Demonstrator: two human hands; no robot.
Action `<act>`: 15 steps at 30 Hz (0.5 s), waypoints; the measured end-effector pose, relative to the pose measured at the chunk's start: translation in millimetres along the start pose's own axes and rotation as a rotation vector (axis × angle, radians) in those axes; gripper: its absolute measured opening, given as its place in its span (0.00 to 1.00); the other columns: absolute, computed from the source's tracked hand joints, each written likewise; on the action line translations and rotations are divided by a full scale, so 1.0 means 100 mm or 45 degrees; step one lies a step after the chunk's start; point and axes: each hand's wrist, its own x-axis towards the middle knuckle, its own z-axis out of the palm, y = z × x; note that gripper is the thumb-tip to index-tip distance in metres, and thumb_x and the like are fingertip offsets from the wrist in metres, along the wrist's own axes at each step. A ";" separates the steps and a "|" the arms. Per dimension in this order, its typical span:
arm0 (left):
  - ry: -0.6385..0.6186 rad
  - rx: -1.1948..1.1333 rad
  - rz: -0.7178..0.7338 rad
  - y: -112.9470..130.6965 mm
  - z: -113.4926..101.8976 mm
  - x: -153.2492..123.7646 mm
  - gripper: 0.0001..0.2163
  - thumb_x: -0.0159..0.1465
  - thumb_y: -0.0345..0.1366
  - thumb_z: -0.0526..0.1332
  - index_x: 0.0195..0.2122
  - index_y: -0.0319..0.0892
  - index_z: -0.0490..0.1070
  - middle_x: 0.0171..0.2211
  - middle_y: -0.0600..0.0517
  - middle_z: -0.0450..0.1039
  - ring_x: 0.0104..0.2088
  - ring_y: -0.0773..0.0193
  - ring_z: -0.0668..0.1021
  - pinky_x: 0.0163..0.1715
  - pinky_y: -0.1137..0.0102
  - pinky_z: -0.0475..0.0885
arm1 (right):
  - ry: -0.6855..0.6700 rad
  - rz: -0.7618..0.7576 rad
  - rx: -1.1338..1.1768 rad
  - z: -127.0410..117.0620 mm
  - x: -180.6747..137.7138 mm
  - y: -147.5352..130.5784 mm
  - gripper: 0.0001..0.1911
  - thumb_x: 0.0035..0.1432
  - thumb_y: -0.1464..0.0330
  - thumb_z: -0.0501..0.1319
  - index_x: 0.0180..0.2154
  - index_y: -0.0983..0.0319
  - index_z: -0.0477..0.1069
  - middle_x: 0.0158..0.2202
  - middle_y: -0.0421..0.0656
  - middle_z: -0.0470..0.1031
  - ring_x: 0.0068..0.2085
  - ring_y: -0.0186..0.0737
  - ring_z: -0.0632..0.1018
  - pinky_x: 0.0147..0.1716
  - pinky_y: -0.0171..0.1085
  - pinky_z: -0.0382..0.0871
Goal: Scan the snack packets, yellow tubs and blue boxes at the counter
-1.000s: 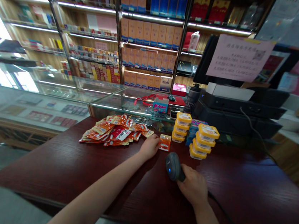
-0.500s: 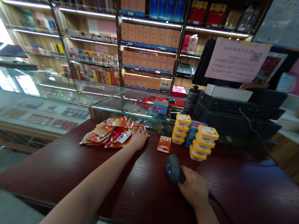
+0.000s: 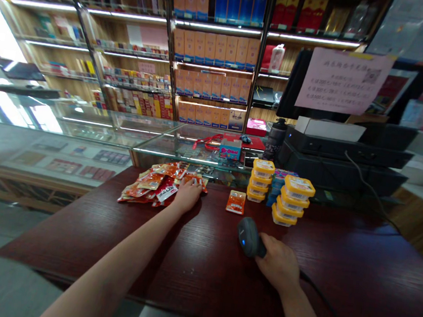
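Left fingers [image 3: 188,186] rest on the packet pile [image 3: 151,180] — whether gripping, I cannot tell — right fingers [image 3: 268,243] wrap the scanner [image 3: 248,238].

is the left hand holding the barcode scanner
No, the right hand grips the barcode scanner, while the left hand is at the pile of orange packets.

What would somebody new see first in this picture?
Probably the heap of shiny orange packets on the dark table, with the left hand at its right side. Next come the yellow-lidded tubs stacked farther right, and nearer, the dark scanner with a blue light, held in the right hand.
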 end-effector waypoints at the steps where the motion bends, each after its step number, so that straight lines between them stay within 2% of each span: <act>1: 0.009 -0.015 -0.016 0.00 -0.01 0.00 0.11 0.61 0.28 0.53 0.40 0.40 0.74 0.43 0.40 0.76 0.54 0.48 0.70 0.57 0.48 0.55 | -0.010 0.004 0.002 -0.01 0.00 0.00 0.14 0.55 0.69 0.57 0.44 0.59 0.71 0.39 0.43 0.78 0.39 0.40 0.77 0.36 0.35 0.64; 5: 0.064 -0.127 -0.119 0.02 -0.08 0.00 0.09 0.61 0.29 0.53 0.35 0.39 0.73 0.38 0.41 0.76 0.48 0.50 0.74 0.55 0.55 0.60 | -0.022 0.005 0.011 -0.02 0.00 -0.01 0.14 0.54 0.69 0.57 0.44 0.59 0.72 0.40 0.43 0.78 0.39 0.40 0.77 0.37 0.34 0.63; 9: 0.264 -0.253 -0.235 -0.01 -0.12 0.00 0.10 0.65 0.32 0.50 0.37 0.41 0.71 0.41 0.44 0.74 0.45 0.56 0.74 0.50 0.62 0.65 | -0.013 0.006 0.023 -0.04 0.00 -0.02 0.14 0.55 0.70 0.56 0.44 0.59 0.72 0.40 0.43 0.78 0.39 0.41 0.77 0.36 0.35 0.64; 15: 0.356 -0.439 -0.439 -0.04 -0.06 -0.06 0.08 0.66 0.36 0.49 0.36 0.42 0.66 0.33 0.47 0.73 0.38 0.56 0.77 0.41 0.64 0.69 | -0.025 0.011 -0.021 -0.06 0.00 -0.04 0.13 0.56 0.70 0.56 0.43 0.59 0.72 0.39 0.42 0.78 0.38 0.39 0.77 0.35 0.34 0.63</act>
